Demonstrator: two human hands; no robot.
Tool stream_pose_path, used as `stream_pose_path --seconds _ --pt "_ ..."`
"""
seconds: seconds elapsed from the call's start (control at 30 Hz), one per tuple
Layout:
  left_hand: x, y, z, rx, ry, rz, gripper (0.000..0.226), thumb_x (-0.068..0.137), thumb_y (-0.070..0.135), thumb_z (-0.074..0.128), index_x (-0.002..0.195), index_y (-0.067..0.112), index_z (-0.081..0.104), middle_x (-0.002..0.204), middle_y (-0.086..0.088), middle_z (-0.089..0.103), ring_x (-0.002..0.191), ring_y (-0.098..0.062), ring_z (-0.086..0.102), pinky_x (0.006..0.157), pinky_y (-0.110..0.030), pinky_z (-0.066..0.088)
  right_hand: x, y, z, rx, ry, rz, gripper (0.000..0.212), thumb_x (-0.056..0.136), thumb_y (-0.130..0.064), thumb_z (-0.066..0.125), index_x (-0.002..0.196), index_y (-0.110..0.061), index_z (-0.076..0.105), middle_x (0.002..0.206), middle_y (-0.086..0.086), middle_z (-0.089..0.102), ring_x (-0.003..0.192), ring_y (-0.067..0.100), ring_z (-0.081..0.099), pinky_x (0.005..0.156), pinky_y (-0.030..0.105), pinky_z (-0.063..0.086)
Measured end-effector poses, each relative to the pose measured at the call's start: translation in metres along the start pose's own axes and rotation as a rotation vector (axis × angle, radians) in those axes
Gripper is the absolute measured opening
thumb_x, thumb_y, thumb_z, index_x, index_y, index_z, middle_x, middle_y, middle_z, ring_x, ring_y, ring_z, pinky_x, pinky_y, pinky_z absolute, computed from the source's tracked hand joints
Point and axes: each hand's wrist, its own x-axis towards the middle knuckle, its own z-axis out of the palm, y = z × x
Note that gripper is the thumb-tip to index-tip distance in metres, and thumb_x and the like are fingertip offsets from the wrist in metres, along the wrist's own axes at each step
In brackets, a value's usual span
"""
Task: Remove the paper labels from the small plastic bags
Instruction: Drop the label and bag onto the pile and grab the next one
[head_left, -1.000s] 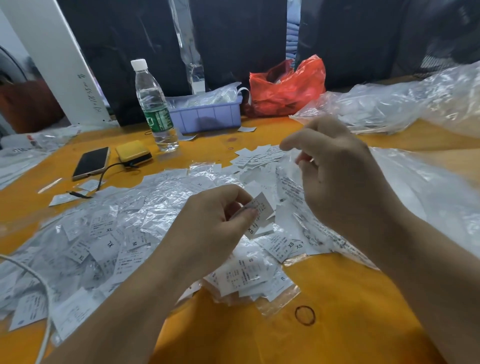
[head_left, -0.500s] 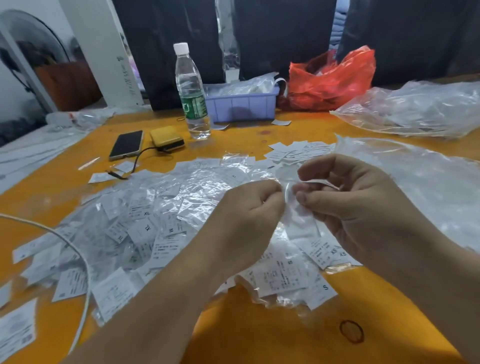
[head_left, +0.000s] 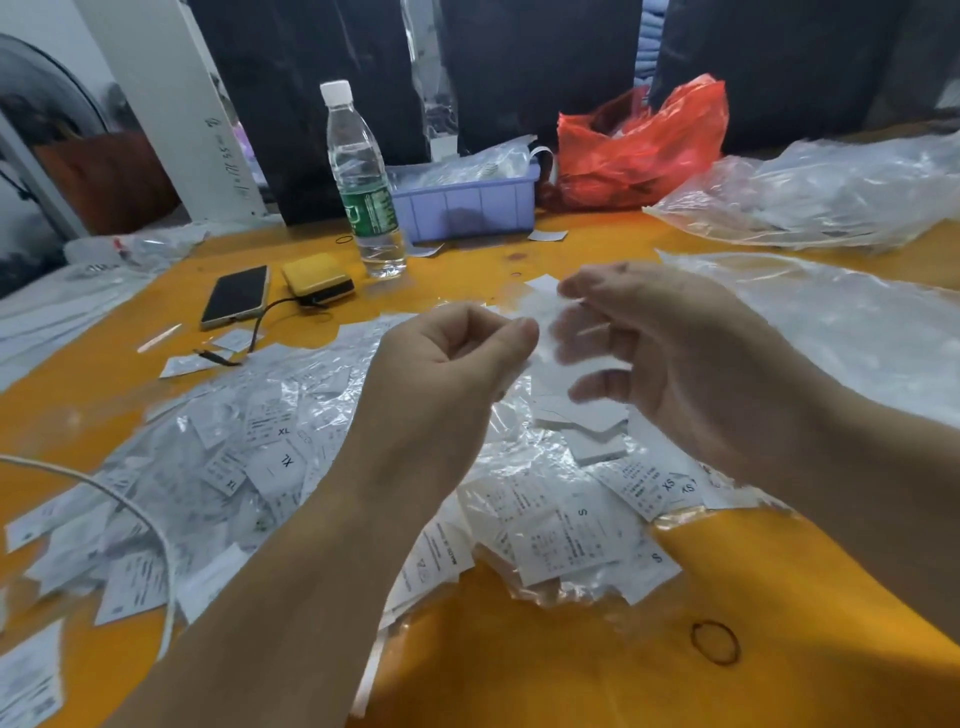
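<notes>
A heap of small clear plastic bags with white paper size labels (head_left: 270, 457) covers the orange table (head_left: 571, 686). Above it, my left hand (head_left: 441, 374) has curled fingers and pinches the edge of a small clear bag (head_left: 582, 338) between thumb and forefinger. That blurred bag stretches across the fingers of my right hand (head_left: 685, 364). My right thumb and forefinger pinch a white paper label (head_left: 543, 291) at the bag's top. A few bare white labels (head_left: 587, 426) lie stacked under the hands.
At the back stand a water bottle (head_left: 363, 182), a purple basket (head_left: 467, 208) and a red plastic bag (head_left: 639, 140). A phone (head_left: 236, 296) and yellow power bank (head_left: 317, 278) lie left. Large clear bags (head_left: 831, 332) fill the right. A white cable (head_left: 130, 509) and rubber band (head_left: 715, 643) lie near.
My hands, pressed together on a bag half a second ago, have lifted and drawn apart. The right hand's fingers have spread, and a white label now shows at its fingertips.
</notes>
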Motion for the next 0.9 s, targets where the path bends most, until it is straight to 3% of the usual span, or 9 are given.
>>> stream_pose_path --seconds 0.17,0.27,0.37,0.47,0.57,0.7,0.77,0.9 --pt "0.001 -0.004 0.001 -0.006 0.026 -0.010 0.023 0.080 0.044 0.071 0.070 0.024 0.069 0.064 0.005 0.058 0.061 -0.007 0.052 0.064 -0.027 0.048 0.003 0.006 0.000 -0.117 -0.195 0.052 0.018 0.076 -0.019 0.076 0.084 -0.005 0.067 0.069 0.006 0.063 0.060 0.014 0.056 0.051 0.023 0.044" --pt "0.001 -0.004 0.003 -0.012 -0.021 -0.009 0.025 0.077 0.048 0.068 0.071 0.024 0.068 0.064 0.004 0.057 0.060 -0.008 0.052 0.061 -0.023 0.047 -0.007 0.008 -0.009 -0.121 -0.215 0.076 0.011 0.074 -0.018 0.073 0.077 -0.008 0.069 0.064 0.005 0.061 0.057 0.014 0.054 0.050 0.023 0.043" --pt "0.001 -0.002 0.005 -0.090 -0.061 -0.028 0.017 0.080 0.038 0.063 0.076 0.024 0.072 0.069 0.008 0.065 0.063 -0.006 0.057 0.062 -0.016 0.049 -0.011 0.006 -0.013 -0.102 -0.144 0.074 0.020 0.065 -0.016 0.083 0.067 -0.010 0.065 0.058 0.004 0.056 0.052 0.014 0.049 0.048 0.023 0.042" --pt "0.001 -0.003 0.007 -0.097 -0.074 -0.027 0.015 0.081 0.026 0.060 0.092 0.026 0.071 0.077 0.008 0.069 0.070 -0.011 0.061 0.065 -0.021 0.052 -0.010 0.004 -0.010 -0.070 -0.036 0.045 0.022 0.060 -0.030 0.077 0.054 -0.019 0.059 0.057 0.004 0.051 0.050 0.015 0.045 0.049 0.025 0.040" --pt "-0.001 -0.003 0.009 -0.051 -0.093 -0.016 0.028 0.091 0.016 0.061 0.115 0.030 0.060 0.087 0.004 0.071 0.083 -0.024 0.065 0.070 -0.027 0.055 -0.010 0.001 -0.012 -0.034 0.057 0.014 0.025 0.059 -0.032 0.076 0.054 -0.019 0.056 0.058 0.004 0.051 0.050 0.015 0.044 0.049 0.025 0.041" --pt "-0.001 -0.003 0.007 -0.032 -0.072 -0.034 0.044 0.093 0.011 0.063 0.131 0.030 0.049 0.087 0.007 0.072 0.083 -0.009 0.068 0.071 -0.026 0.052 -0.011 -0.001 -0.013 -0.021 0.091 -0.008 0.016 0.058 -0.022 0.075 0.065 -0.015 0.062 0.063 0.004 0.059 0.055 0.015 0.053 0.051 0.026 0.047" --pt "-0.001 -0.004 0.005 -0.022 -0.060 -0.042 0.041 0.092 0.011 0.064 0.128 0.027 0.052 0.089 0.005 0.072 0.086 -0.010 0.069 0.071 -0.024 0.051 -0.010 0.001 -0.013 -0.024 0.112 -0.003 0.015 0.056 -0.018 0.074 0.065 -0.015 0.063 0.071 0.010 0.065 0.059 0.017 0.060 0.052 0.026 0.050" --pt "-0.001 -0.002 0.003 -0.005 -0.058 -0.038 0.023 0.089 0.011 0.065 0.104 0.028 0.065 0.089 0.008 0.074 0.083 -0.008 0.068 0.067 -0.018 0.051 -0.010 0.002 -0.013 -0.011 0.112 0.000 0.021 0.055 -0.012 0.073 0.071 -0.013 0.059 0.074 0.014 0.070 0.061 0.020 0.065 0.052 0.026 0.053"
